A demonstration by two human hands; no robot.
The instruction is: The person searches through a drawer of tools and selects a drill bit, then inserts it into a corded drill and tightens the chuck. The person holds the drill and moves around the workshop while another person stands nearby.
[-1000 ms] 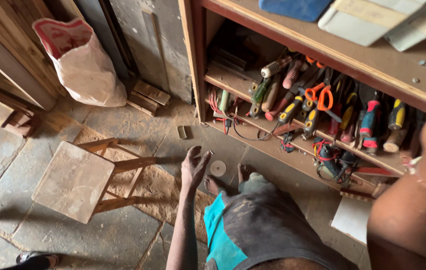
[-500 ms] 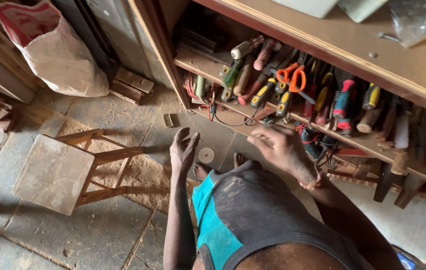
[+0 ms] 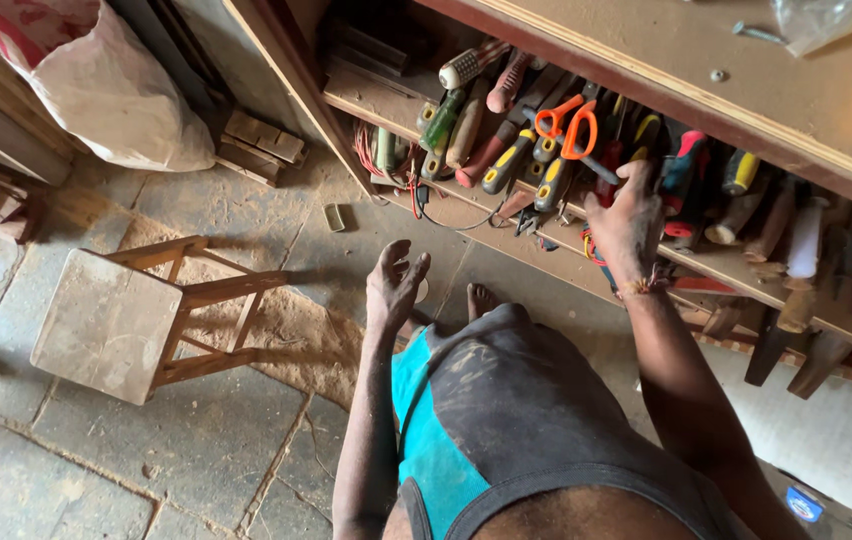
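My right hand (image 3: 629, 222) reaches into a wooden shelf (image 3: 686, 262) crowded with hand tools. Its fingers touch the handles beside a red and black screwdriver (image 3: 681, 172), just right of orange-handled scissors (image 3: 567, 125). Whether the fingers grip a tool I cannot tell. Yellow and black screwdrivers (image 3: 506, 162) and wooden-handled tools (image 3: 466, 130) lie to the left of the hand. My left hand (image 3: 393, 284) hangs in front of me over the floor, fingers spread, holding nothing. My bare foot (image 3: 481, 299) shows below it.
A small wooden stool (image 3: 111, 322) lies tipped on the stone floor at the left, by a patch of sawdust (image 3: 281, 335). A white sack (image 3: 106, 85) leans at the back left. Wood blocks (image 3: 258, 146) and a small tin (image 3: 334, 216) lie near the shelf's upright.
My right hand came down from the upper right, passed in front of my body, and now reaches up into the tool shelf. My left hand has stayed open and hanging.
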